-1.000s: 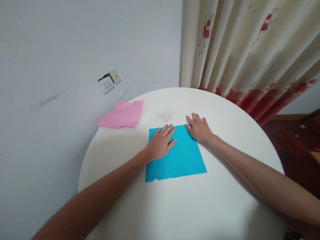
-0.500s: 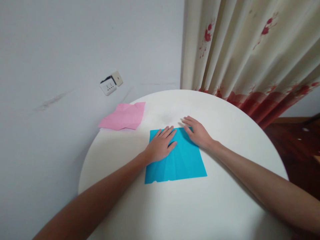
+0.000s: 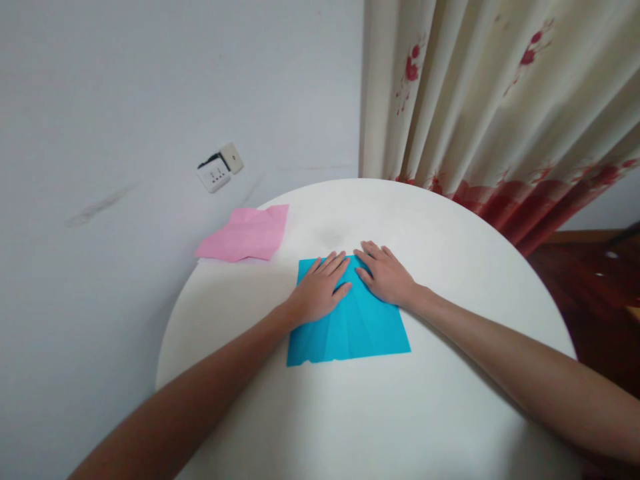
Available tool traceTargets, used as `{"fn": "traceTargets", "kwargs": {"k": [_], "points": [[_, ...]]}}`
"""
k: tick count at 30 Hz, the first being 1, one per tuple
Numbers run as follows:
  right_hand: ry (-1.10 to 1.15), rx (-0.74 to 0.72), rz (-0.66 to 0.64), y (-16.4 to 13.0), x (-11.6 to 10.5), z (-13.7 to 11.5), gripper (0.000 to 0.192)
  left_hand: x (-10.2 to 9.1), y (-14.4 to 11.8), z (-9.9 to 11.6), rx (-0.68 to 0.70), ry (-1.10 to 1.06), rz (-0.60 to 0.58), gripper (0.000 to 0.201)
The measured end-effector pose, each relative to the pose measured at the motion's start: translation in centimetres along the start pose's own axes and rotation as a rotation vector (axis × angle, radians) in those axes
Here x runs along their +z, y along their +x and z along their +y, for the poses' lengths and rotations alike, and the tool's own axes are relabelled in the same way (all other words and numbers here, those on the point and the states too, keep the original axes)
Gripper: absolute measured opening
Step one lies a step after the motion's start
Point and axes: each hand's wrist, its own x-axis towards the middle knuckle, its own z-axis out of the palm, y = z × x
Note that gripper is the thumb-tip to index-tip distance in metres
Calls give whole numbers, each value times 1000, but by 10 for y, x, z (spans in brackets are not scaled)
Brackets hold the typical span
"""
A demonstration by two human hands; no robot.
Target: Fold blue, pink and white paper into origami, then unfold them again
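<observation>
A sheet of blue paper (image 3: 357, 327) with faint crease lines lies flat on the white round table (image 3: 370, 413). Its near edge has small nicks. My left hand (image 3: 320, 290) rests flat on the sheet's upper left part, fingers stretched toward the far edge. Over the upper right part is my right hand (image 3: 384, 272), palm down with its fingers extended, the fingertips close to the far edge. Both hands are open and grip nothing. The sheet's far corner on the right is hidden under my right hand.
A creased pink sheet of paper (image 3: 245, 233) lies at the table's far left edge, near the wall. On the wall are a socket (image 3: 214, 175) and a smaller plate (image 3: 232, 158). A floral curtain (image 3: 460, 100) hangs behind the table on the right.
My right hand has moved left and down onto the blue paper, closer to my left hand. My left hand and both papers have stayed in place; the view has shifted slightly.
</observation>
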Motion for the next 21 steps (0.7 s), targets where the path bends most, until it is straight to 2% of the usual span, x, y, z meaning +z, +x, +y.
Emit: {"fn": "traceTargets", "kwargs": {"k": [21], "points": [[-7, 0, -6, 0, -1, -1, 55, -3, 0, 1, -3, -11, -10, 60]]}}
